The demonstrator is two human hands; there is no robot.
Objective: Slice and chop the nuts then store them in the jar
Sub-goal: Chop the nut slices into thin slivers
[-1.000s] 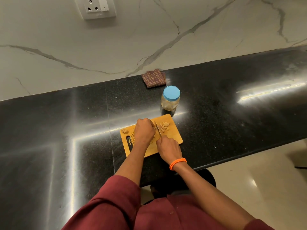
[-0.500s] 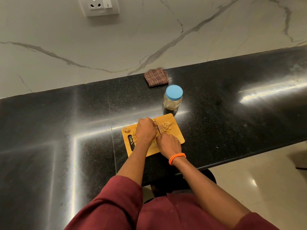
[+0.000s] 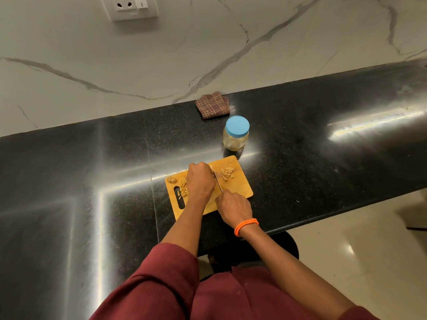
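Observation:
A yellow wooden cutting board (image 3: pixel 242 189) lies near the counter's front edge. My left hand (image 3: pixel 200 181) is curled over the board's middle, holding down a nut hidden under its fingers. My right hand (image 3: pixel 233 205) grips the handle of a knife (image 3: pixel 218 183), whose blade runs just right of my left fingers. A pile of cut nut pieces (image 3: pixel 227 173) lies on the board's far right. More slices (image 3: pixel 184 191) and a whole nut (image 3: pixel 172 180) lie at the left end. Behind the board stands a clear jar (image 3: pixel 235 139) with its blue lid on.
A folded checked cloth (image 3: pixel 213 108) lies against the marble wall behind the jar. The black counter (image 3: pixel 92 169) stretches far to both sides. A wall socket (image 3: pixel 130 6) is at the top left. The counter's front edge runs just behind my right wrist.
Both hands stay on the board. My right hand has pulled slightly back toward me with the knife. The camera has shifted a little.

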